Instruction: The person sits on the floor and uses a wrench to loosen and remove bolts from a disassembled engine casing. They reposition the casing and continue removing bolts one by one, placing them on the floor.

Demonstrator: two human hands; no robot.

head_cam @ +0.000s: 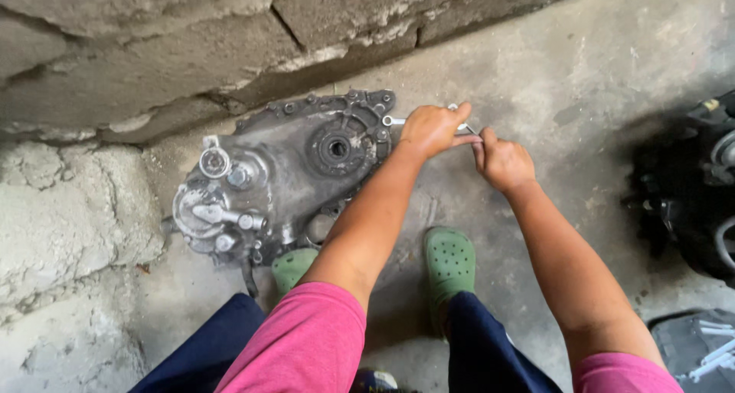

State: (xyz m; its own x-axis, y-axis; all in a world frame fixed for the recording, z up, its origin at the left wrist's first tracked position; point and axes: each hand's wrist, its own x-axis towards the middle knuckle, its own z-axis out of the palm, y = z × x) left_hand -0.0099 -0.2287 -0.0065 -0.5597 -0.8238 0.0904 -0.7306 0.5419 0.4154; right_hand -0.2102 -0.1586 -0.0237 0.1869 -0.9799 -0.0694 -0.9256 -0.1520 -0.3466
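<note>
left hand (431, 129) closed around slim silver metal wrench (392, 120) | right hand (501, 162) pinches its far end | grey cast-metal engine casing (283, 175) beside fingers: heavy, rigid, greasy; hold by rim

Lighting: soft, even daylight, moderately bright, no hard glare. Concrete floor (582, 63) at upper right is the brightest zone, slightly washed out; light appears to arrive from that side. Shadows diffuse: a dim patch under the body between the green clogs (450, 264), a soft shadow beneath the metal engine casing (283, 178) on its lower edge. Dark machine part (689, 194) at right edge is underexposed, detail lost. Faint sheen on casing metal, not blown out. Focus: centre acceptably sharp; block wall (153, 48) at top and pink sleeves (306, 339) at bottom soft. Wide-angle stretch visible toward the corners. Overall mild compression smear, fine texture muddy.
</note>
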